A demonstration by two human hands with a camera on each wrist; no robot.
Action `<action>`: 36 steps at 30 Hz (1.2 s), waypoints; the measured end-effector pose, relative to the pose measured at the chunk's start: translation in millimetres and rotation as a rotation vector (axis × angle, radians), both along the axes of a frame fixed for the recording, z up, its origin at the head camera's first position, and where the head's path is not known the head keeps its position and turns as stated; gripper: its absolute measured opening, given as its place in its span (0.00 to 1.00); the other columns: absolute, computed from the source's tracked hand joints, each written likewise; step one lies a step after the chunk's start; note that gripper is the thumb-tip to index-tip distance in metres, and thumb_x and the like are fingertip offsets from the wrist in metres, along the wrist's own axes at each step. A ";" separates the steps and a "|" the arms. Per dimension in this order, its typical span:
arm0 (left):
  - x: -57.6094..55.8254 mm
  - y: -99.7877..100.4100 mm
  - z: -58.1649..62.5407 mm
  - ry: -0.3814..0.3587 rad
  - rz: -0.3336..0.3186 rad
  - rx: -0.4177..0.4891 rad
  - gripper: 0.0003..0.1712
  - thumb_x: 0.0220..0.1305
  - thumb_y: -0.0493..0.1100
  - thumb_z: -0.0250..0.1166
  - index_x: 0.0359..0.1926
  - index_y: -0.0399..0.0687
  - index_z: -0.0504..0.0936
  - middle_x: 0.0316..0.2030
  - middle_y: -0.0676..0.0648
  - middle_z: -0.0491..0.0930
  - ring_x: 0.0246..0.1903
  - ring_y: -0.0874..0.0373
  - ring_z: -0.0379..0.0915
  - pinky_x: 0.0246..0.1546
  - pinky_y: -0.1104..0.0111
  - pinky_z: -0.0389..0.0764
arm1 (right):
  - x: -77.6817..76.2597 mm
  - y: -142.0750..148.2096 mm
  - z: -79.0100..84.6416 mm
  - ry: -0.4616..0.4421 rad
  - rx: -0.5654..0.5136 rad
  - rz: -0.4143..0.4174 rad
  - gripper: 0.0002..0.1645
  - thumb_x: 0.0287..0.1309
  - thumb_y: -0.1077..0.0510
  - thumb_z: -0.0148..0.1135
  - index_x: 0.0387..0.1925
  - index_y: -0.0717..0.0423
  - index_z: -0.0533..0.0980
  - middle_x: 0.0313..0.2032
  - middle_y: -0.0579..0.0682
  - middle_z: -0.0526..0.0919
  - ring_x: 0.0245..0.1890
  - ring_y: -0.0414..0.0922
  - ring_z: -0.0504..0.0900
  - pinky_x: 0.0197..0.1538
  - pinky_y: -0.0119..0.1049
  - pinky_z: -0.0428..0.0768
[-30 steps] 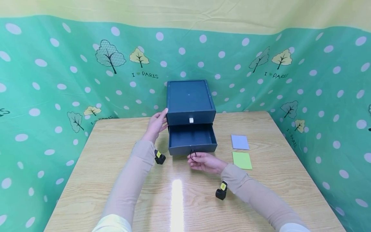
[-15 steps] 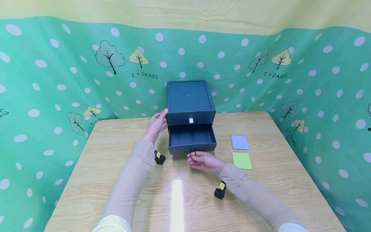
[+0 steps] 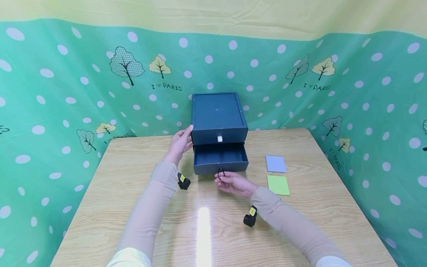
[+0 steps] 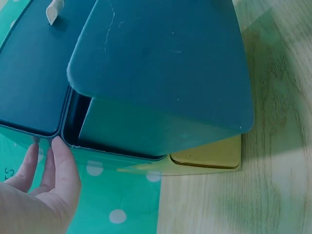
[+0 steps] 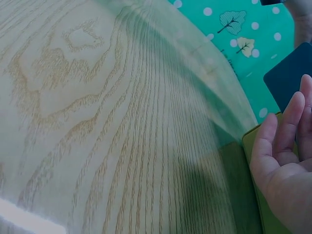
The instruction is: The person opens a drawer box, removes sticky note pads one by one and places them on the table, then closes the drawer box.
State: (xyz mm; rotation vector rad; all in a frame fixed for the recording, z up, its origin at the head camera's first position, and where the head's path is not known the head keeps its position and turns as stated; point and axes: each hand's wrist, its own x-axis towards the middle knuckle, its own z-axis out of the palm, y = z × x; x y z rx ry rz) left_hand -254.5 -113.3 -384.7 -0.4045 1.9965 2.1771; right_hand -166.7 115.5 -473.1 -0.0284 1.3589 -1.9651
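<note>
Left hand (image 3: 180,144): fingers extended, touching the cabinet (image 3: 218,111)
Right hand (image 3: 236,183): fingers pinched together on the black loop (image 3: 218,173)
Lower drawer (image 3: 207,169): partly out
Desk (image 3: 143,159): blue note (image 3: 275,164), green note (image 3: 278,185)

on the table (image 3: 133,178), before the curtain (image 3: 100,85), stands a drawer cabinet (image 3: 217,111), its middle drawer (image 3: 207,168) jutting forward. left hand (image 3: 179,144) at its left side, right hand (image 3: 236,184) at the drawer's front loop (image 3: 218,174); rightward, one sticky-note pad (image 3: 275,164) behind another pad (image 3: 278,185).
</note>
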 end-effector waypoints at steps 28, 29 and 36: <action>-0.2 -1.0 -0.2 0.000 0.002 0.001 0.36 0.64 0.60 0.58 0.63 0.40 0.67 0.65 0.43 0.66 0.62 0.49 0.66 0.61 0.60 0.73 | -9.4 -8.2 1.3 -0.012 0.007 -0.063 0.17 0.71 0.63 0.44 0.58 0.64 0.67 0.36 0.44 0.84 0.38 0.37 0.80 0.72 0.51 0.57; -0.3 -1.2 -0.1 0.001 -0.002 -0.003 0.36 0.64 0.60 0.58 0.64 0.40 0.66 0.65 0.43 0.65 0.62 0.49 0.66 0.61 0.60 0.73 | -9.8 -8.7 1.9 -0.007 0.010 -0.065 0.18 0.71 0.63 0.43 0.58 0.65 0.66 0.36 0.44 0.84 0.38 0.37 0.80 0.72 0.51 0.56; -0.6 -0.8 0.0 0.004 -0.007 -0.012 0.36 0.64 0.60 0.57 0.64 0.40 0.66 0.66 0.43 0.65 0.62 0.49 0.66 0.61 0.60 0.72 | -13.1 -10.5 5.0 0.000 0.022 -0.092 0.17 0.71 0.65 0.41 0.58 0.64 0.67 0.37 0.45 0.83 0.41 0.39 0.79 0.72 0.53 0.56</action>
